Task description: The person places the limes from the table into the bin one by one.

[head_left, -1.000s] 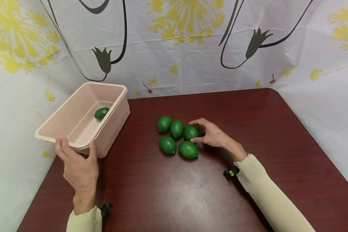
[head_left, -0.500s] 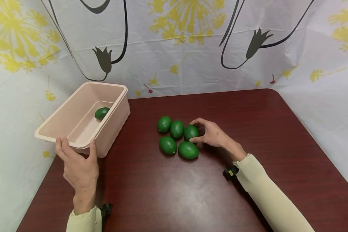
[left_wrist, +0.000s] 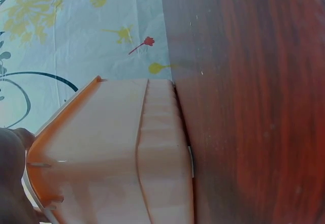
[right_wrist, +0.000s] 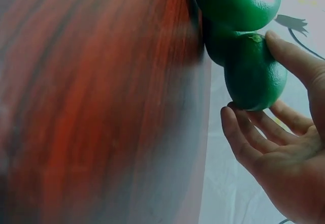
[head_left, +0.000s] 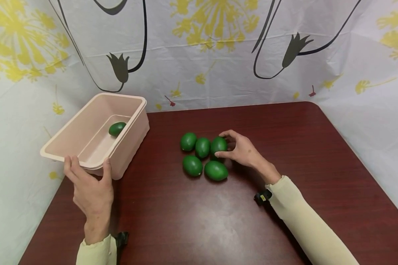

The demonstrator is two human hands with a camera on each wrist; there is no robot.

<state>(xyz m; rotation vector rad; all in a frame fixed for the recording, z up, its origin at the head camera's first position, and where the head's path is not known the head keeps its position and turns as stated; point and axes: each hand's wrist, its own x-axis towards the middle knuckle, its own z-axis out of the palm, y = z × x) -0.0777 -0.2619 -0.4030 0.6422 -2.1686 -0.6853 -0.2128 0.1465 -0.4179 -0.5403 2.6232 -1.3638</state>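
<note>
While the pale pink tub (head_left: 131, 143) at the left of the frame stands where it stood, the left hand (head_left: 92, 191) holds its near rim, two fingertips and the thumb spread apart; one green fruit (head_left: 117, 129) lies inside. In mid-frame, four loose fruits (head_left: 192, 165) sit close together on the table (head_left: 172, 228). Just right of them, the held fruit (head_left: 219, 142) has shifted slightly up the frame in the last half second, pinched between thumb and fingers of the right hand (head_left: 242, 149); picking it up seems just begun, though whether it has left the table is hard to tell. Lower right, a black wrist strap (head_left: 258, 200) bears an unreadable yellow mark (head_left: 263, 197); no brand or writing can be read.
</note>
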